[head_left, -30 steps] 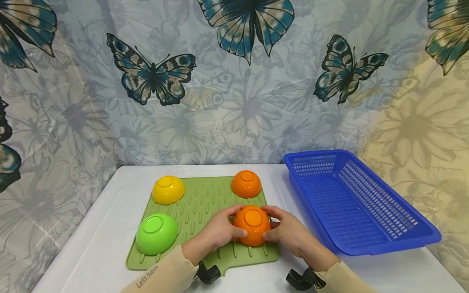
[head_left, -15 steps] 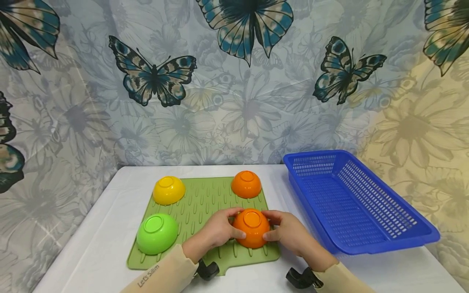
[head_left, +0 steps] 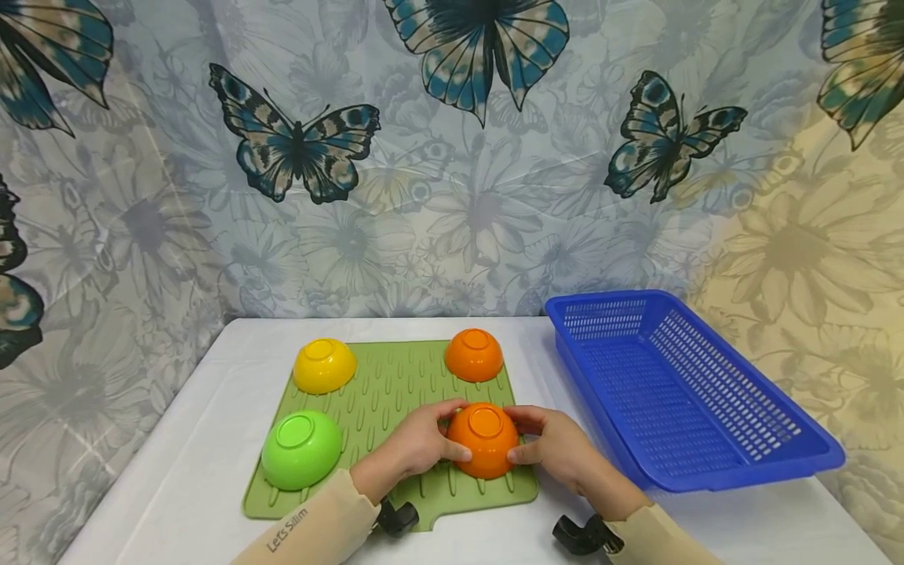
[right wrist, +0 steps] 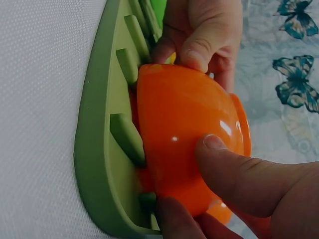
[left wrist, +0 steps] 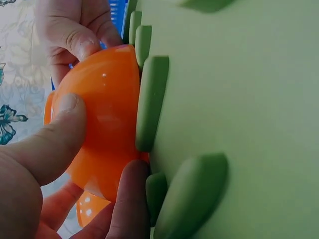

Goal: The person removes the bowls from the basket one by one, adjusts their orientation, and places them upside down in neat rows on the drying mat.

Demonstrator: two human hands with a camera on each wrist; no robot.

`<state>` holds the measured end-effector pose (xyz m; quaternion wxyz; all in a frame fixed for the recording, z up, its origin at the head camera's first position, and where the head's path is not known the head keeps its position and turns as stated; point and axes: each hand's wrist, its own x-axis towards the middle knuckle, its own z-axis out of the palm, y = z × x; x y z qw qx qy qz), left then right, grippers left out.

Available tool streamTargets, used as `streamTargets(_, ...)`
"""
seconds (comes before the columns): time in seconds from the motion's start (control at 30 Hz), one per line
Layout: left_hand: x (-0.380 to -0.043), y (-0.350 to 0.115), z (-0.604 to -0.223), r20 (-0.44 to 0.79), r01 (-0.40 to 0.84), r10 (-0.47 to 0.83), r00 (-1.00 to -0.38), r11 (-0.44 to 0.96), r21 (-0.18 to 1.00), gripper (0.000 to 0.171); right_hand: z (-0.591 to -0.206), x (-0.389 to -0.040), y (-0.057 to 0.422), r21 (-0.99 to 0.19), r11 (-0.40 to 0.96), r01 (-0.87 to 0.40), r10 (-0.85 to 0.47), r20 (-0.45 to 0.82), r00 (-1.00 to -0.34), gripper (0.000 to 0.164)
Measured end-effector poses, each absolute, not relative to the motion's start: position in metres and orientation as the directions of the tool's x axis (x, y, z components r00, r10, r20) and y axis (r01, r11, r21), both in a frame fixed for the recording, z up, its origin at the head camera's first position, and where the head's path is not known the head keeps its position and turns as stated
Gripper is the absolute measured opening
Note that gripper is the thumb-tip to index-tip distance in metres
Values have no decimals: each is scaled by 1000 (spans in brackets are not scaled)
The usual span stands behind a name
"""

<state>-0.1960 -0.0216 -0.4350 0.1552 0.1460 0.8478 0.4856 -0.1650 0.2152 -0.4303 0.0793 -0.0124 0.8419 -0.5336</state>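
An orange bowl [head_left: 484, 443] sits upside down at the near right of a green drying mat [head_left: 395, 408], its rim on the mat's raised ridges. The left hand [head_left: 422, 442] grips its left side, thumb in front and fingers behind and low at the rim, as the left wrist view shows. From the other side the right hand [head_left: 554, 447] holds the same bowl, its thumb on the wall [right wrist: 184, 134] in the right wrist view. A second orange bowl [head_left: 474, 355] lies upside down at the mat's back right corner.
Upside down on the mat's left side are a yellow bowl [head_left: 325, 366] at the back and a green bowl [head_left: 302, 450] nearer. A blue perforated basket [head_left: 593, 384] stands to the right on the white tablecloth [head_left: 184, 439]. A patterned butterfly cloth [head_left: 452, 212] hangs behind.
Over the last second the near orange bowl, held by both hands, has come down slightly onto the mat. Since half a second ago the hands have barely moved.
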Motion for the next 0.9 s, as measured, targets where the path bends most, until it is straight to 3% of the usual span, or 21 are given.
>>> streamTargets(0.9, -198, -21, -433, -129, 129, 419, -899, 535, 835, 78, -429, -166, 210, -870, 489, 59, -84, -114, -990, 66)
